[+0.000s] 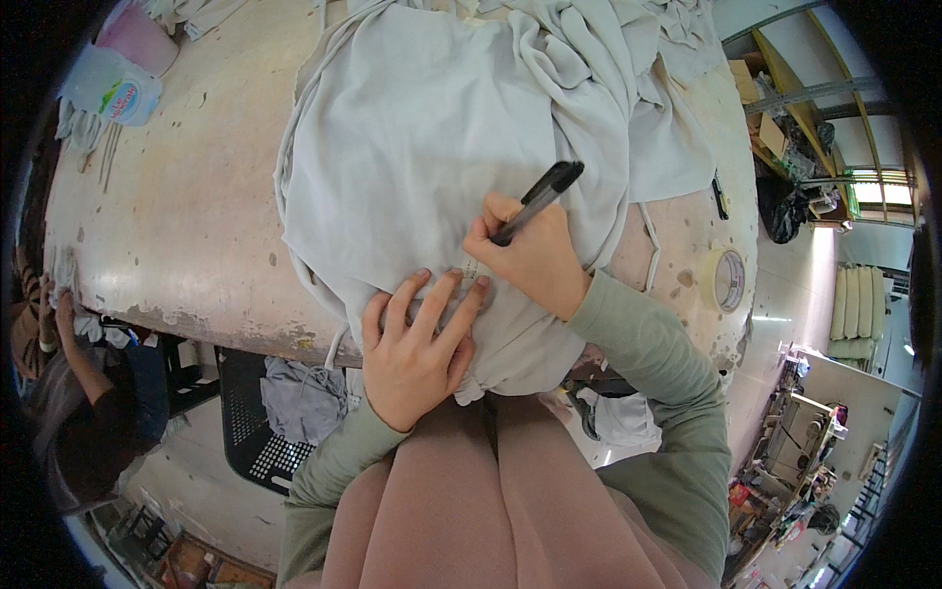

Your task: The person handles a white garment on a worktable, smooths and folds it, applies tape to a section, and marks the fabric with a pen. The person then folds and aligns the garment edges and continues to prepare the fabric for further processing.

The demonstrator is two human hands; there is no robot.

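Pale grey fabric (419, 132) lies in front of me across the worktable, smooth in the middle and bunched at the right and near edge. My left hand (423, 342) rests flat on its near part with the fingers spread, holding nothing. Just up and right of it, my right hand (526, 254) grips a black marker-like pen (544, 199), whose tip is hidden by the fingers. Small marks (469, 269) show on the fabric between the two hands. A white cord (651, 243) hangs out from the fabric's right side.
A roll of masking tape (727, 280) and a black utility knife (720, 195) lie on the worktable (184, 243) at right. A cut plastic bottle (110, 88) and pink container (140, 37) stand far left. Below is a black basket (250, 427) with grey cloth. Another person (96, 420) is at left.
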